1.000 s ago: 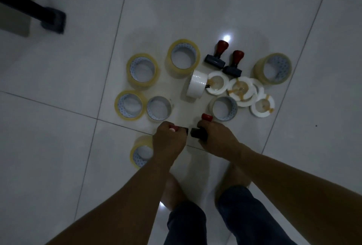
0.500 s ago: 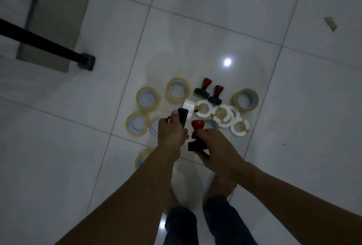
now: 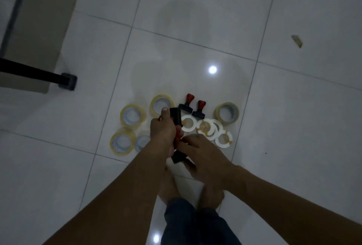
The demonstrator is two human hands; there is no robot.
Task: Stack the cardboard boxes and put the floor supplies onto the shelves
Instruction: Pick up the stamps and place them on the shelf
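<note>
Step in hand: gathering the floor supplies, by the look of it. Two stamps lifted, the rest on the tiles, no stacked boxes in view.
Left hand [image 3: 163, 133]: clenched round the handle of a rubber stamp [image 3: 175, 116], black base pointing up and away, thumb laid along its side.
Right hand [image 3: 203, 152]: fingers curled about a second stamp [image 3: 177, 158], only its dark base showing under the knuckles, close against the left wrist.
Red between the hands: a bit of handle, too hidden to say which stamp owns it.
Stamps on the floor: a red-handled pair, far stamp [image 3: 187, 104] and near stamp [image 3: 199, 110], side by side just beyond the left hand, apart from both hands.
Packing tape: yellowish rolls lying flat. Left roll [image 3: 133, 116], centre roll [image 3: 161, 104] partly behind the left thumb, right roll [image 3: 227, 113], near-left roll [image 3: 122, 142], and a smaller grey roll [image 3: 142, 142] touching it.
White rolls [image 3: 207, 128]: a cluster overlapping one another, right of the hands.
Surroundings: glossy tiled floor [image 3: 293, 107], black shelf leg [image 3: 66, 80] at far left over a beige panel [image 3: 39, 29], a small scrap [image 3: 296, 41] well off to the right.
Progress: early, judging from how much lies on the floor.
Next move, as a judgement: both hands full, so either carrying the two stamps toward the shelf at left, or shifting both into one hand to free the other for the pair on the floor. Shelf boards out of view, so landing spot impossible to tell.
Care needed: firm hold on the smooth handles.
</note>
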